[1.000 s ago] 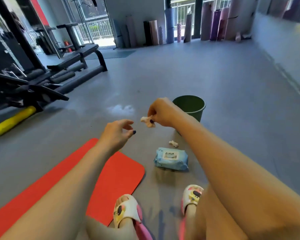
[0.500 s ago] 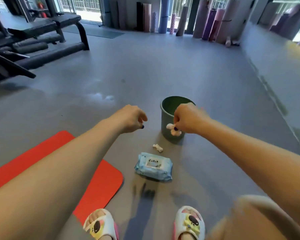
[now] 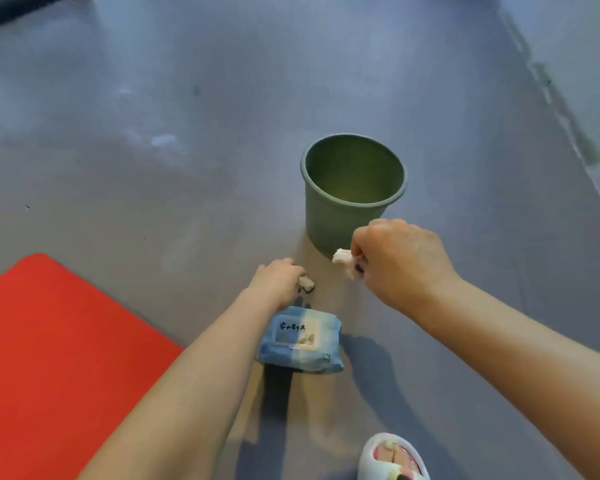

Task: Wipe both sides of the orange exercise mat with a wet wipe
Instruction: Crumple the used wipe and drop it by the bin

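You are reaching forward over the grey floor (image 3: 153, 202) with both hands held apart. Your right hand (image 3: 400, 263) is pinching a crumpled used wipe (image 3: 343, 259) between curled fingers, holding it just in front of the green bucket (image 3: 329, 223), below its rim. Your left hand (image 3: 278, 280) is reaching down to a second crumpled wipe (image 3: 306, 284) lying on the floor; the fingers are curling at it and touching it, but whether they are gripping it cannot be told from this angle. The blue pack of wet wipes (image 3: 300, 341) is lying flat on the floor just behind that hand, partly under your left forearm, its label facing up. The orange exercise mat (image 3: 59, 358) is lying flat on the floor at your lower left, one rounded corner pointing toward the bucket, well apart from both hands. One white patterned slipper (image 3: 390, 457) is showing at the bottom edge, to the right of the pack.
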### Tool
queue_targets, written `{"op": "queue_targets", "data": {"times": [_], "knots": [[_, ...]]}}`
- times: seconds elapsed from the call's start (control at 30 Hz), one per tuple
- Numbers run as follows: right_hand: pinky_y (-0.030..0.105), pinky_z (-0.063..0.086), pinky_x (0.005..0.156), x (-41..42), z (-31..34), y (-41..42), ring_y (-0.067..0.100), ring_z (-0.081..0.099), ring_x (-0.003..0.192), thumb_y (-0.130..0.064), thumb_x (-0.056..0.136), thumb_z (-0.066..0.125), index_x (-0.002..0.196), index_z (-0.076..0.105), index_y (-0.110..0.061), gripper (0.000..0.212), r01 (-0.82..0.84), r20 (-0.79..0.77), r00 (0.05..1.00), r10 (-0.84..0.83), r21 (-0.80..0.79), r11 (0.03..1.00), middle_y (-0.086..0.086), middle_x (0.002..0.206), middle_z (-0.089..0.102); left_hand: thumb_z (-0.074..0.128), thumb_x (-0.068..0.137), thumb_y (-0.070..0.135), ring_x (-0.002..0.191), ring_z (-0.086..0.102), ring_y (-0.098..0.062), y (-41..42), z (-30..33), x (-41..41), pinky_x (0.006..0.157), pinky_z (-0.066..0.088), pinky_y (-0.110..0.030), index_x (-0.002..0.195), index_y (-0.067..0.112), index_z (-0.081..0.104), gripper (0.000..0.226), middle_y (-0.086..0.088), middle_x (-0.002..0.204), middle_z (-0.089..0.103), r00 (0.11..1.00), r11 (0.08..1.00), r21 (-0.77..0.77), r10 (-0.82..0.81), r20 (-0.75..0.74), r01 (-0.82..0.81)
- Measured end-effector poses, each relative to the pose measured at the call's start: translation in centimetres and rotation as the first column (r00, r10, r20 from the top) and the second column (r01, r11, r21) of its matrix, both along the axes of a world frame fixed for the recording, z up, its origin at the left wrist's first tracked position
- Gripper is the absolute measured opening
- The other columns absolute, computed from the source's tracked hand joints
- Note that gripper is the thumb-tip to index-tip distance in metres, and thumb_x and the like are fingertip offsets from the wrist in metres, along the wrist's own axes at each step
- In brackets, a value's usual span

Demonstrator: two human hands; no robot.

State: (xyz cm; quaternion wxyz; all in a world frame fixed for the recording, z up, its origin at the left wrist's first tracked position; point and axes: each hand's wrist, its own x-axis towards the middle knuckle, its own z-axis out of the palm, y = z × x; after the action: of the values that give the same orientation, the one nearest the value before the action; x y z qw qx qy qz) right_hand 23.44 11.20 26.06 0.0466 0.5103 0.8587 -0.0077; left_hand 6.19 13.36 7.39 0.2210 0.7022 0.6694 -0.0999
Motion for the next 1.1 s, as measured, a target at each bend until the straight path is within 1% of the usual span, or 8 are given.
{"op": "queue_targets", "data": {"times": [0.3, 0.53, 0.63, 0.73, 0.83, 0.97, 1.0, 1.1], "knots": [[0.029, 0.036, 0.064, 0.6, -4.0, 4.0, 0.026, 0.056, 0.089, -0.027, 0.094, 0.051, 0.099, 0.064, -0.02, 0.016, 0.098, 0.01, 0.995, -0.097, -0.071, 0.993, -0.001, 0.099, 0.058, 0.052, 0.098, -0.002, 0.152, 0.021, -0.024, 5.3, -10.5, 0.4, 0.117, 0.03, -0.045, 0.159, 0.025, 0.024, 0.073, 0.002, 0.166, 0.021, 0.996, 0.991, -0.105, -0.083, 0.012, 0.084], [0.028, 0.033, 0.058, 0.3, -4.7, 4.2, 0.021, 0.048, 0.079, -0.03, 0.094, 0.052, 0.098, 0.063, -0.024, 0.014, 0.15, -0.002, 0.989, -0.15, -0.054, 0.987, -0.005, 0.093, 0.056, 0.055, 0.099, 0.013, 0.13, 0.045, -0.027, 6.2, -14.1, 0.6, 0.099, 0.043, -0.037, 0.14, 0.022, 0.054, 0.042, -0.006, 0.14, 0.048, 0.995, 0.997, 0.035, -0.061, -0.073, 0.063], [0.028, 0.035, 0.063, 0.5, -4.4, 4.2, 0.019, 0.046, 0.08, -0.035, 0.096, 0.05, 0.101, 0.062, -0.024, 0.017, 0.193, -0.016, 0.981, -0.194, -0.04, 0.98, -0.006, 0.095, 0.055, 0.053, 0.099, 0.013, 0.113, 0.058, -0.029, 5.5, -13.8, 1.2, 0.085, 0.05, -0.035, 0.118, 0.013, 0.066, 0.023, -0.007, 0.121, 0.058, 0.991, 0.991, 0.084, 0.1, 0.093, -0.107], [0.028, 0.032, 0.062, 0.5, -4.2, 4.2, 0.018, 0.042, 0.078, -0.035, 0.096, 0.052, 0.101, 0.059, -0.022, 0.016, 0.218, -0.074, 0.973, -0.219, -0.018, 0.976, -0.005, 0.097, 0.054, 0.059, 0.098, 0.02, 0.097, 0.057, -0.026, 5.3, -10.6, 1.1, 0.067, 0.039, -0.031, 0.106, 0.017, 0.071, 0.015, 0.0, 0.101, 0.052, 0.816, 0.866, 0.148, 0.374, 0.44, -0.477], [0.028, 0.032, 0.062, 0.8, -4.1, 5.0, 0.019, 0.046, 0.076, -0.029, 0.093, 0.056, 0.095, 0.06, -0.018, 0.012, 0.304, -0.234, 0.925, -0.3, -0.017, 0.952, -0.003, 0.093, 0.056, 0.067, 0.096, 0.025, 0.091, 0.057, -0.019, 5.7, -4.3, 0.9, 0.067, 0.042, -0.025, 0.105, 0.018, 0.075, 0.014, 0.001, 0.1, 0.057, 0.612, 0.761, 0.135, 0.389, 0.689, -0.635], [0.032, 0.043, 0.06, 0.9, -3.6, 6.4, 0.022, 0.055, 0.073, -0.014, 0.091, 0.06, 0.082, 0.062, -0.013, 0.009, 0.412, -0.569, 0.728, -0.382, -0.082, 0.907, 0.004, 0.084, 0.062, 0.069, 0.095, 0.022, 0.096, 0.069, -0.019, 6.2, 4.9, 1.4, 0.077, 0.059, -0.03, 0.098, 0.026, 0.072, 0.006, 0.001, 0.1, 0.074, 0.071, 0.714, -0.264, 0.402, 0.913, -0.649], [0.034, 0.047, 0.061, 0.8, -3.5, 6.5, 0.022, 0.056, 0.073, -0.012, 0.09, 0.059, 0.083, 0.063, -0.013, 0.008, 0.413, -0.602, 0.701, -0.382, -0.093, 0.906, 0.005, 0.084, 0.063, 0.07, 0.095, 0.021, 0.098, 0.071, -0.019, 6.2, 6.6, 1.6, 0.079, 0.061, -0.032, 0.1, 0.025, 0.073, 0.007, 0.0, 0.101, 0.075, -0.007, 0.736, -0.326, 0.4, 0.916, -0.593], [0.024, 0.046, 0.06, 0.7, -3.2, 6.8, 0.019, 0.058, 0.076, -0.008, 0.091, 0.059, 0.09, 0.066, -0.012, 0.009, 0.413, -0.655, 0.655, -0.375, -0.105, 0.905, 0.003, 0.085, 0.064, 0.073, 0.093, 0.02, 0.1, 0.073, -0.018, 6.0, 10.1, 2.1, 0.086, 0.062, -0.037, 0.108, 0.019, 0.073, 0.015, 0.002, 0.1, 0.078, 0.038, 0.828, -0.288, 0.348, 0.937, -0.482]]}}
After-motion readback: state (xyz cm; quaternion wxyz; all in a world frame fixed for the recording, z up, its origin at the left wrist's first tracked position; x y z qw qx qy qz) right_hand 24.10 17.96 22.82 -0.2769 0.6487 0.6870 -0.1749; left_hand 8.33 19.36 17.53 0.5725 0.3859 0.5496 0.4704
